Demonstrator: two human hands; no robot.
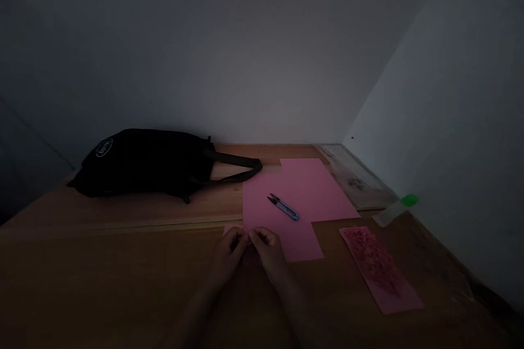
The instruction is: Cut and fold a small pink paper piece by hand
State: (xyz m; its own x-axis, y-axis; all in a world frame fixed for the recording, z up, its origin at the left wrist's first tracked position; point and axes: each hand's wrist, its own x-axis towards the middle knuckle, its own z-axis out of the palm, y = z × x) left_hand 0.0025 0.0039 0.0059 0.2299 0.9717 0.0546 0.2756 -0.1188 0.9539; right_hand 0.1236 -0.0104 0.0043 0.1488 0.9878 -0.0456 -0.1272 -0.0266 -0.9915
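Both hands meet at the near left edge of the pink paper sheets (303, 191) on the wooden table. My left hand (229, 251) is pinched, thumb against fingers, and my right hand (268, 251) is pinched right beside it. Whatever lies between the fingertips is too small and dark to make out. A piece of pink paper (232, 227) shows behind my left fingers. Blue thread snips (284, 208) rest on the pink sheets, beyond my right hand. To the right, a pink strip (403, 300) bears a heap of small pink-red shreds (374, 259).
A black bag (147, 163) lies at the back left, its strap (241, 162) reaching the pink sheets. Clear plastic packaging (360, 180) lies at the back right, near a green-ended strip (409, 200). Walls stand behind and to the right of the table (102, 272).
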